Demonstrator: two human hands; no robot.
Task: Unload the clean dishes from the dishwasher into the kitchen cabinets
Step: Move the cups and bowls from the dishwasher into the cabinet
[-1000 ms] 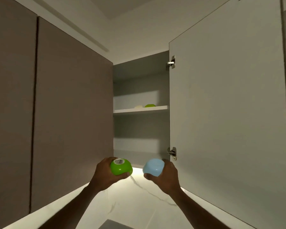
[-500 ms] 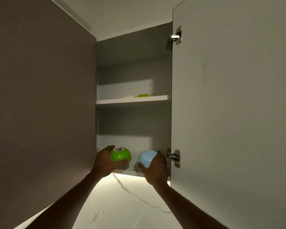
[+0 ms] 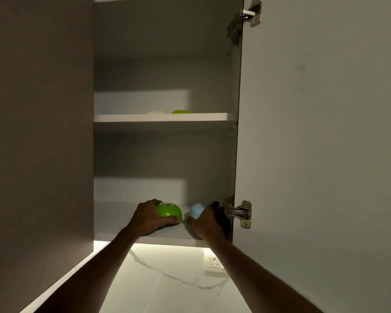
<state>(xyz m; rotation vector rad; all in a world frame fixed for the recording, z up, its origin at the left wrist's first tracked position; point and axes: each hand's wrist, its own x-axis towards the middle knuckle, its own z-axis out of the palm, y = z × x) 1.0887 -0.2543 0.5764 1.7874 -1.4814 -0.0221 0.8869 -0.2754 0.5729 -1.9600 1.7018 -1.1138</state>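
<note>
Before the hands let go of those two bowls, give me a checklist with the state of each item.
1. Cabinet door swung open, clear of the arms: ok.
2. Left hand grips the green bowl: ok.
3. Right hand grips the blue bowl: ok.
4. Both bowls over the bottom shelf, inside its front edge: ok.
5. Bowls fully resting on the shelf: cannot tell.
6. Bowls apart from each other: ok, a gap shows between them.
</note>
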